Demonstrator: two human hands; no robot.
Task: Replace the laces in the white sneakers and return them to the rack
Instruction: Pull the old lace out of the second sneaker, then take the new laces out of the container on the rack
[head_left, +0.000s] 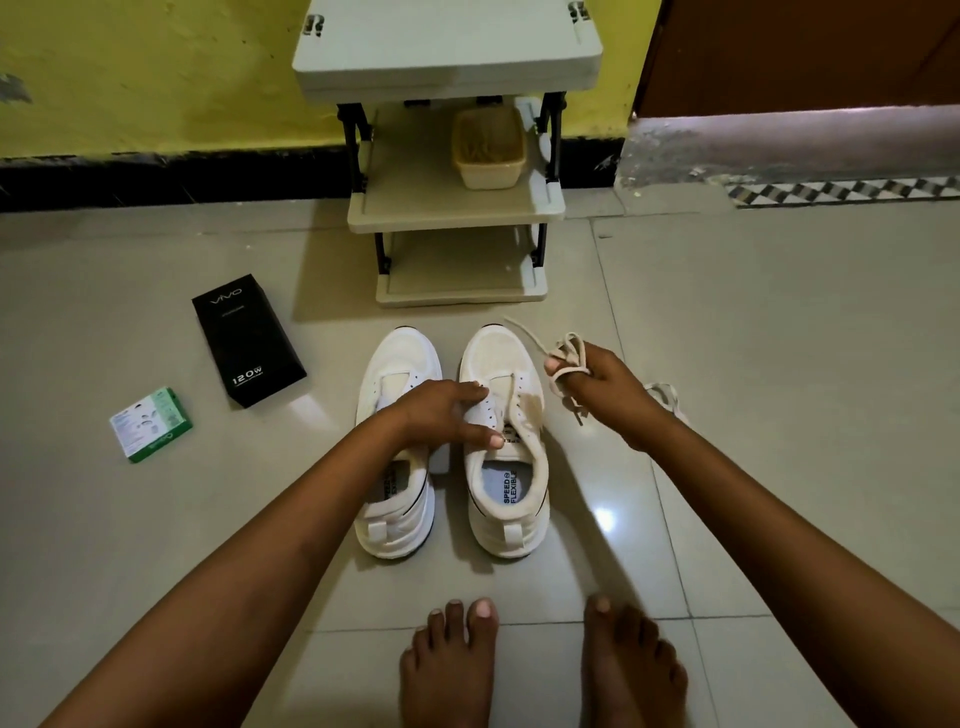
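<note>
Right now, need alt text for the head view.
A person's right hand holds a bunched cream lace beside two unlaced white sneakers on the tiled floor, while the left hand steadies the right-side shoe. A beige three-tier plastic rack stands behind them.

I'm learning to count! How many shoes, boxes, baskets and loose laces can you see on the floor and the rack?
White sneakers: 2, left one and right one
Boxes: 2, black box and green box
Baskets: 1, the basket on the rack
Loose laces: 2, one bunched in the right hand, one on the floor
Total: 7
</note>
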